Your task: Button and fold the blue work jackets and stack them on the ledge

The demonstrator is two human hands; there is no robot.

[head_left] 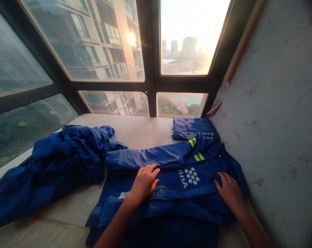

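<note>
A blue work jacket [171, 179] with a white dotted logo and yellow-green reflective strips lies spread over the sill in front of me. One sleeve stretches leftward across its far side, and a zipper runs along the near side. My left hand [145, 181] rests on the middle of the jacket, just below that sleeve, fingers extended. Over on the right part, near the logo, my right hand [228, 190] lies on the cloth with its fingers spread. Neither hand shows anything gripped.
Left of the jacket is a crumpled heap of blue clothing [65, 162]. A folded blue garment [194, 127] with printed lettering sits at the back right. The pale sill [135, 129] meets dark-framed windows [150, 69] behind and a flowered wall [274, 120] on the right.
</note>
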